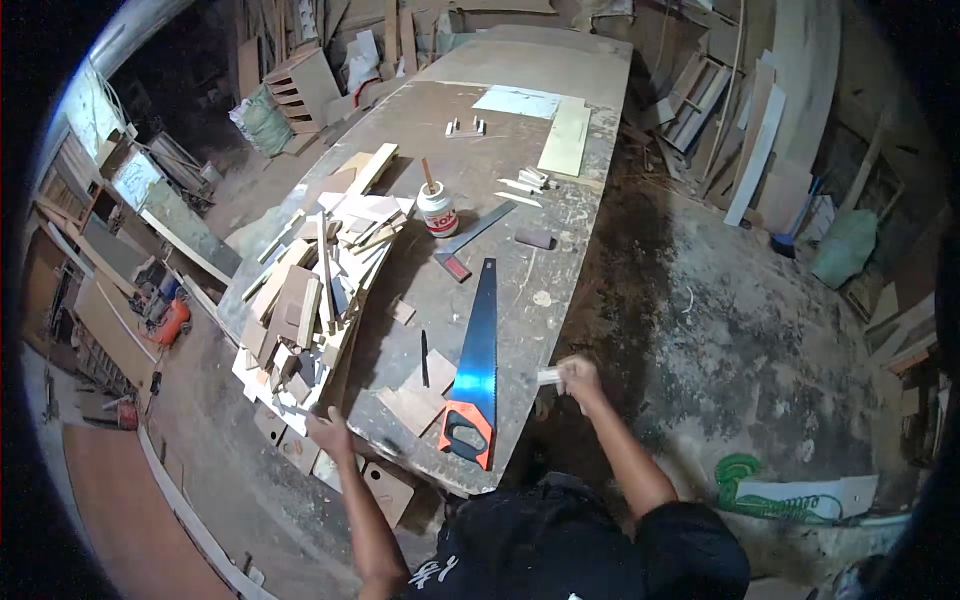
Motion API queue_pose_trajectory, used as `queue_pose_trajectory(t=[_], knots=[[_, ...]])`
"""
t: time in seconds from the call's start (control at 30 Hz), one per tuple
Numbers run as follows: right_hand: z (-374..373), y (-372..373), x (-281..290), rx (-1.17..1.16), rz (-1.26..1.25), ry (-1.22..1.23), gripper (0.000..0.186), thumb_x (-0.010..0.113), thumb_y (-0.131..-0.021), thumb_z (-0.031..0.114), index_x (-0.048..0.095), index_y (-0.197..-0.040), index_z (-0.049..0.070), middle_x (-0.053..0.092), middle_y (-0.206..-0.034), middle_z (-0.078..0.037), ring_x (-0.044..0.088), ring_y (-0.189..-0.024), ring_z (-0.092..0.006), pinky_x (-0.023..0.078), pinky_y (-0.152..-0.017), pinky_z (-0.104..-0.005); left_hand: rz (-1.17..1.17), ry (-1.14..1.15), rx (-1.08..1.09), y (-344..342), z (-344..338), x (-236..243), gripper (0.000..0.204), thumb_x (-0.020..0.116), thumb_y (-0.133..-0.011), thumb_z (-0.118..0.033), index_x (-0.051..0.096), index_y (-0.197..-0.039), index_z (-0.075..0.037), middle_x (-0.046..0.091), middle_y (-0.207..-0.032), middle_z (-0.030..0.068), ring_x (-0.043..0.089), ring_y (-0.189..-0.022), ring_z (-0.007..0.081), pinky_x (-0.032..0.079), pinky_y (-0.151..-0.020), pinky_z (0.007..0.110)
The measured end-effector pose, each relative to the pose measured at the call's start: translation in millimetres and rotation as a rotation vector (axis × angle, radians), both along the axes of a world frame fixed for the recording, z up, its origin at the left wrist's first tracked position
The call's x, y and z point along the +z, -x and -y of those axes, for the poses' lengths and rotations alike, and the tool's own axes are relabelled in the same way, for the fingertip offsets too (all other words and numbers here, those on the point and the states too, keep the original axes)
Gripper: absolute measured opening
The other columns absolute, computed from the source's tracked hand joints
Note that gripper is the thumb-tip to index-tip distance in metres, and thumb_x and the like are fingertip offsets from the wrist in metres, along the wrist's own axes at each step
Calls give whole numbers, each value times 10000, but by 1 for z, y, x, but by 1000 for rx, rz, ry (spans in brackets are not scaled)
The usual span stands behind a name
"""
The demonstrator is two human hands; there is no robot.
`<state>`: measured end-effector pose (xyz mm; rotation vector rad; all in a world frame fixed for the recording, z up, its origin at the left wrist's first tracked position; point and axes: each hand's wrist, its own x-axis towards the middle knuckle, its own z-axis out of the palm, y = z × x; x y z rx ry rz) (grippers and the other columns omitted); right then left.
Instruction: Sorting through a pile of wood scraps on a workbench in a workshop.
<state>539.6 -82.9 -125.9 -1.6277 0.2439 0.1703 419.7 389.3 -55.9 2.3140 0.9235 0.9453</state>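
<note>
My right hand (580, 380) is closed on a small pale wood block (550, 375), held just off the right edge of the workbench (515, 330). At the near end of a heap of wood offcuts (300, 290), my left hand (331, 436) has its fingers curled; a thin greyish strip (293, 409) meets them, but what they grip is unclear. Between my hands lies a handsaw (475, 350) with an orange and black handle, its blade pointing away. Left of it, a black pen-like stick (424, 358) rests by flat wood pieces (413, 405).
Farther up the bench are a white glue jar (437, 210) with a stick in it, a try square (475, 235), a dark cylinder (535, 238) and a pale board (565, 138). A green coiled hose (738, 480) lies on the floor at right. Boards (765, 150) lean beyond.
</note>
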Motion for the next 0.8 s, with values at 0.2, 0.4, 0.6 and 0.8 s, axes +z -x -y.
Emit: queue_pose_trajectory(t=[0.2,0.4,0.6,0.8], knots=[[-31,-158,129,-27,361,-189,479,622,-779,28,457,-1229,35,610,-1005,-104,620,-742,-182,514,-559,-284,-25,87,-135,17,80,0,336,602,-769,-80,536,-1078,34,545,-1036,197,518,-1004,339,390,-891,393],[-68,-146,107,163,517,13,544,653,-735,68,466,-1245,69,620,-1018,-95,620,-853,-203,497,-758,-323,1,281,-157,53,93,-33,359,599,-792,-84,511,-1119,34,540,-1040,150,541,-942,254,417,-871,351],[-59,-49,3,248,323,149,66,624,-732,87,582,-739,36,573,-673,-12,546,-643,-111,439,-567,-276,11,322,-151,58,98,-22,309,568,-814,-50,502,-1107,20,526,-981,91,519,-882,181,423,-820,302],[-49,23,-1,252,218,193,94,656,-740,90,622,-704,10,578,-619,-17,519,-588,-76,426,-527,-264,133,486,-153,43,65,-25,285,550,-808,-38,524,-1082,37,570,-1027,129,551,-972,225,429,-872,339]])
